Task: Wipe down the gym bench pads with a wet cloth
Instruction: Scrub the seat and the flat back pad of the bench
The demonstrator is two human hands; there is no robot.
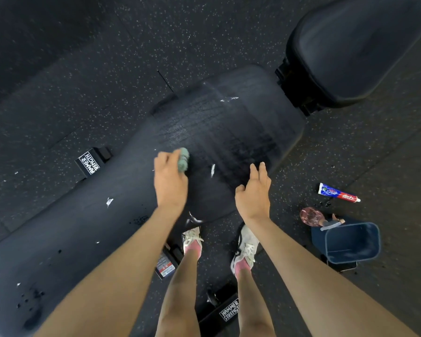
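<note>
Blue bin (350,242) seen on floor at right, toothpaste tube (338,192) just beyond. Left grip (170,181) clenched round green cloth (183,159), which is pressed onto long desk pad (216,122). Right grip (253,193) released, fingers straight, over pad's near edge. Wet streaks seen ahead of cloth. Seat pad (355,45) farthest, apart.

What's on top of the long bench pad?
Left hand holds a green cloth against the long pad; wet streaks beyond it, white scraps and dark crumbs scattered on it. Whatever lies under hand and cloth is hidden.
</note>
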